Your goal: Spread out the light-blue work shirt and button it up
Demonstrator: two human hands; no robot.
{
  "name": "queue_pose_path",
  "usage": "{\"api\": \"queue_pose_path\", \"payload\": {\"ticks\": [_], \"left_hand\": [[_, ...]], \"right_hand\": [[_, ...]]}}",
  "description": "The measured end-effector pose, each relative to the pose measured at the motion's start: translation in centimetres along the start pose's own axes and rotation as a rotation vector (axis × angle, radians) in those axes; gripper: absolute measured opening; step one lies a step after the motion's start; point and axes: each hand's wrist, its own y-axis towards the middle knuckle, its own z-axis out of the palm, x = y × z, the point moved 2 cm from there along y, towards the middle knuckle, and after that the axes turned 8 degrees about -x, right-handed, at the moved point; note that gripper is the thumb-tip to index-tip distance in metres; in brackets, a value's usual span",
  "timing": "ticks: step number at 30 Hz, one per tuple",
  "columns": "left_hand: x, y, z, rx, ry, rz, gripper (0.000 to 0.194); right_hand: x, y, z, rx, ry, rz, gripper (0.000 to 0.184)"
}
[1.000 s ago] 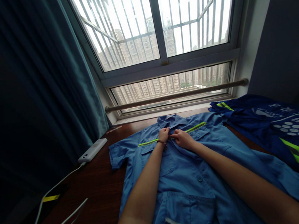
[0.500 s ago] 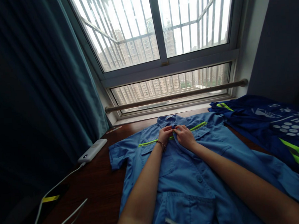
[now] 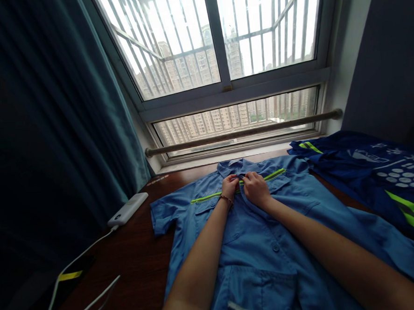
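Observation:
A light blue short-sleeved work shirt point(image 3: 212, 234) lies spread on the wooden surface, collar toward the window. Yellow-green reflective strips point(image 3: 206, 197) cross its chest. My left hand point(image 3: 230, 186), with a beaded bracelet at the wrist, pinches the front placket just below the collar point(image 3: 234, 167). Close beside it, my right hand point(image 3: 255, 188) is closed on the right edge of the same placket. Whatever button lies between the fingertips is hidden. Lower on the front, a shirt button point(image 3: 275, 246) shows.
A dark blue garment point(image 3: 355, 164) with reflective strips and white print lies at the right. On the left, a white power bank point(image 3: 128, 210) has a white cable point(image 3: 83, 251) plugged in. Behind are a curtain point(image 3: 122, 146) and a window with a metal rail point(image 3: 244, 133).
The fingers of my left hand have curled in more, and its wrist has shifted slightly right. My right hand's fingers have bent tighter at the placket. The shirt stays in place.

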Motion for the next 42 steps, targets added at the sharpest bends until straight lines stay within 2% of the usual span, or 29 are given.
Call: {"api": "queue_pose_path", "payload": {"ticks": [5,8,12,16,18,20,22,23,27,31,35,38,42], "left_hand": [[-0.6,-0.2,0.1,0.061,0.054,0.045,0.019],[-1.0,-0.5,0.1,0.105,0.086,0.073,0.018],[-1.5,-1.0,0.1,0.194,0.168,0.122,0.028],[-1.9,-1.3,0.3,0.271,0.373,0.303,0.035],[-2.1,-1.1,0.3,0.221,0.458,0.434,0.036],[-2.1,-0.8,-0.1,0.117,0.565,0.532,0.031],[-1.8,-0.3,-0.6,0.061,0.694,0.539,0.022],[-1.6,-0.1,-0.9,0.068,0.749,0.519,0.018],[-0.9,0.5,-1.6,0.208,0.819,0.442,0.012],[-0.9,0.6,-1.8,0.279,0.803,0.425,0.016],[-0.9,0.6,-1.8,0.275,0.778,0.412,0.017],[-0.9,0.5,-1.8,0.233,0.767,0.416,0.016],[-1.3,0.2,-1.7,0.211,0.788,0.430,0.011]], "right_hand": [[-1.5,0.0,1.6,-0.014,0.193,0.246,0.031],[-2.8,0.3,3.0,0.031,0.464,0.416,0.037],[-3.4,0.6,3.6,0.071,0.889,0.510,0.039],[-3.4,0.5,3.6,0.120,1.280,0.696,0.028],[-3.7,0.4,3.8,0.133,1.387,0.782,0.022],[-4.3,0.4,4.3,0.115,1.404,0.831,0.019],[-5.0,0.4,4.8,0.093,1.382,0.860,0.020],[-5.3,0.4,5.1,0.085,1.371,0.869,0.021],[-5.8,0.3,5.7,0.079,1.301,0.845,0.024],[-5.3,0.2,5.3,0.112,1.177,0.736,0.024],[-4.4,0.3,4.8,0.150,1.024,0.546,0.030],[-3.7,0.3,4.4,0.130,0.897,0.428,0.037],[-3.1,0.3,3.8,0.105,0.767,0.300,0.029]]}}
